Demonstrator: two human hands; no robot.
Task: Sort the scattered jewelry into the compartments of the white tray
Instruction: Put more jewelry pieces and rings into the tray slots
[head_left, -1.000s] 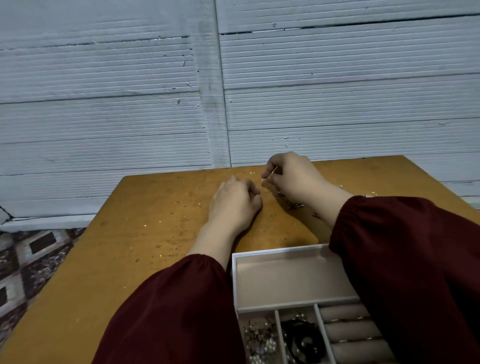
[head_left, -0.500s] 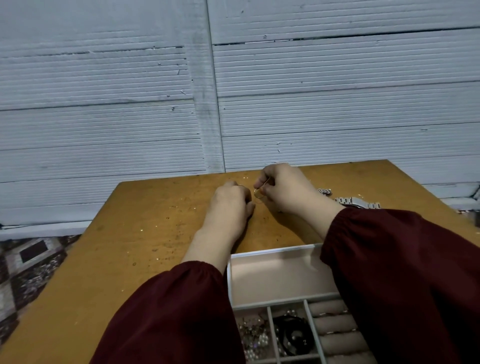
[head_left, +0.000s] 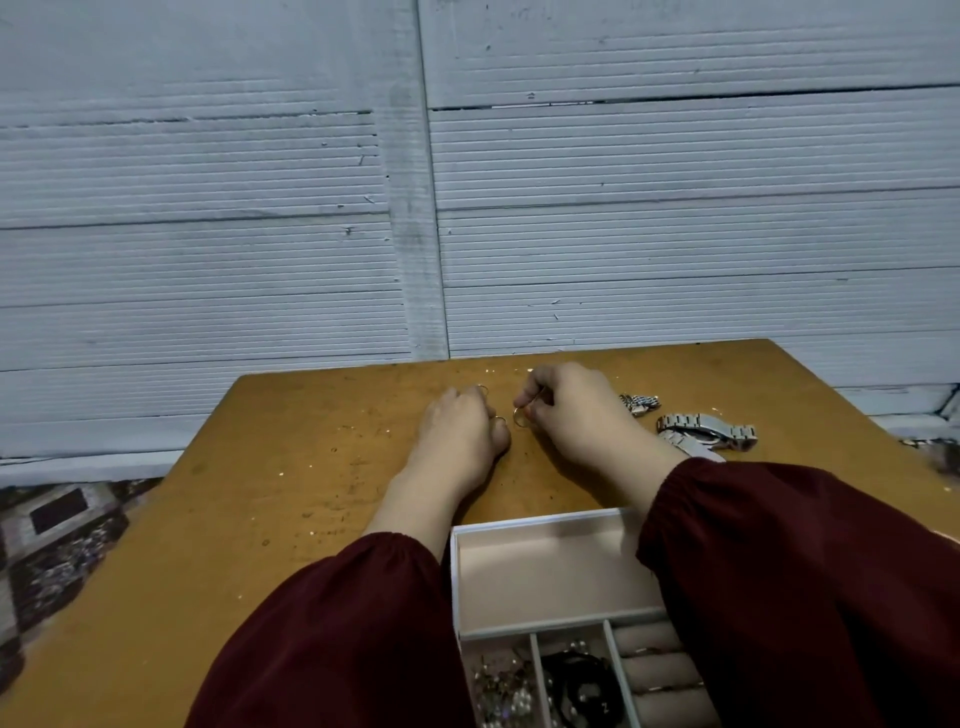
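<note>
Gold and thin, a ring (head_left: 521, 416) sits in our right hand (head_left: 574, 415), whose grip pinches it between thumb and forefinger over the far middle of the counter (head_left: 291, 493), its opening facing us. Our left hand (head_left: 460, 434) rests just beside, fingers curled; whether that grip holds anything we cannot tell. Nearer us sits the white tray (head_left: 456, 582); steel watches (head_left: 706, 428) lie to the right.

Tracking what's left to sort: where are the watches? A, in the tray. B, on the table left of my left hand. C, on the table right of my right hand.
C: the watches lie on the table, right of the right hand, outside the tray.
</note>
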